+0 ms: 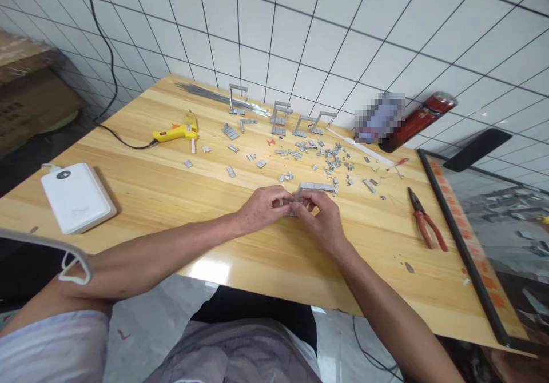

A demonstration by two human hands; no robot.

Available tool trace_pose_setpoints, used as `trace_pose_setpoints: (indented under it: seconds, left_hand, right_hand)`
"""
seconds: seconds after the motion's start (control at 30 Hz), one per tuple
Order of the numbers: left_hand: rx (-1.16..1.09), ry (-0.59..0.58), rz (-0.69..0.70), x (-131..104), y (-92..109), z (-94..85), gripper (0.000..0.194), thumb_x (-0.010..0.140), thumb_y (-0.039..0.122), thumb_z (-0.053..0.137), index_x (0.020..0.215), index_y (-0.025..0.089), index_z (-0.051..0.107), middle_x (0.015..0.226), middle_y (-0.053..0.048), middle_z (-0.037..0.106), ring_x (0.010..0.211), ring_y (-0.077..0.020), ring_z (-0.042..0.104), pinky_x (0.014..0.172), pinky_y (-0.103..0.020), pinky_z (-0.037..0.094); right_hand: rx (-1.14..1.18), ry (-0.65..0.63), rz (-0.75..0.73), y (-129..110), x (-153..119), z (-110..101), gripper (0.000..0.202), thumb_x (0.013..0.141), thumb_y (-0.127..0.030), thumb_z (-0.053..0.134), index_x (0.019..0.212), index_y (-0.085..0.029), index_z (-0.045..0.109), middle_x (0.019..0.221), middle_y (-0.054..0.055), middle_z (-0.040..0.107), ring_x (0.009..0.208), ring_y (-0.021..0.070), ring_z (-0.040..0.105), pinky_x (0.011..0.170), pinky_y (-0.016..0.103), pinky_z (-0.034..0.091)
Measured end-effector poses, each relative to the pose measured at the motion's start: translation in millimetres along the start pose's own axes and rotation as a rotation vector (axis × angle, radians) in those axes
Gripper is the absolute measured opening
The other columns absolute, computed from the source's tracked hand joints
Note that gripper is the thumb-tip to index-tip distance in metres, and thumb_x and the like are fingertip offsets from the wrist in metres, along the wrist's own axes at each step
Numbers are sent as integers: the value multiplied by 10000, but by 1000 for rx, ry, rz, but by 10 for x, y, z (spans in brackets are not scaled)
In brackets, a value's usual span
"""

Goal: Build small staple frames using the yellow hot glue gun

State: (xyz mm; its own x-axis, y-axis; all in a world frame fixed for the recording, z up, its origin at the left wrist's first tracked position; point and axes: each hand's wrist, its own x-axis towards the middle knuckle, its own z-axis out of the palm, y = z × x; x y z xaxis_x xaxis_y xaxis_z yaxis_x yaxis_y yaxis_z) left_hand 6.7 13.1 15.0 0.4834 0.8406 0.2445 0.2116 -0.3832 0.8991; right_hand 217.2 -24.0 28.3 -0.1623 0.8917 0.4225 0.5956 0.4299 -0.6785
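Observation:
My left hand (266, 207) and my right hand (319, 214) meet above the wooden table (266, 251), fingertips pinched together. Between them is a grey bent strip piece (317, 187), its long arm reaching right over my right hand's fingers. The fingers of both hands close on its lower end, which they partly hide. Just beyond lie many small grey cut pieces (332, 157). Farther back stand several similar grey bent frames (281, 113) on slatted bases.
A yellow glue gun (175, 134) with a black cord and a white power bank (78, 197) lie left. Red-handled pliers (424, 220) rest right, near a black-framed glass panel (458, 228). Thin wires (214, 97) and a red thermos (420, 121) are along the wall.

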Motion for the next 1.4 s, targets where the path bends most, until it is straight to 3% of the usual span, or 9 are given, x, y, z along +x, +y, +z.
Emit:
trace_pose_setpoints:
  seconds: [0.4, 0.6, 0.73, 1.0, 1.23, 1.4]
  left_hand:
    - [-30, -4, 36, -1, -76, 42, 331, 1040, 499, 769, 976, 180, 830, 824, -13, 720, 692, -123, 594, 675, -249, 474]
    - [250, -47, 169, -17, -178, -33, 284, 1060, 426, 786, 1210, 186, 806, 1001, -57, 779, 908, -189, 746, 816, -298, 576]
    - [504, -97, 127, -53, -124, -116, 337, 1068, 443, 764, 1288, 189, 765, 1186, -101, 771, 1100, -254, 771, 940, -368, 619]
    - [717, -246, 17, -68, 42, -126, 324, 1030, 400, 736, 1263, 176, 755, 1196, -115, 720, 1042, -277, 737, 924, -420, 600]
    - [718, -257, 42, -70, -33, -110, 177, 1041, 310, 681, 1133, 181, 760, 1122, -91, 711, 997, -248, 709, 866, -376, 567]
    - [675, -253, 62, -83, -103, -94, 193, 1058, 326, 701, 1173, 180, 754, 1169, -89, 734, 1065, -258, 734, 911, -389, 585]
  right_hand:
    - [-30, -109, -44, -5, 77, -108, 108, 1009, -312, 750, 938, -247, 799, 797, 27, 799, 721, 188, 697, 735, 322, 576]
    - [0, -23, -58, 101, -1, -87, 152, 1017, -304, 725, 908, -227, 796, 838, 35, 836, 678, 173, 701, 702, 310, 578]
    - [-27, 7, -42, 216, -98, -93, 151, 1014, -336, 732, 964, -230, 825, 854, 38, 853, 685, 186, 731, 715, 327, 608]
    - [-35, 11, -95, 261, -157, 5, 170, 1049, -350, 701, 969, -247, 811, 930, 73, 874, 838, 241, 811, 837, 385, 667]
    - [-3, -62, 6, 307, -196, 29, 184, 1045, -381, 704, 970, -250, 809, 936, 78, 867, 859, 246, 812, 841, 390, 667]
    - [35, -61, 21, 309, -202, 15, 177, 1043, -370, 706, 960, -239, 792, 912, 73, 861, 831, 230, 806, 815, 365, 656]
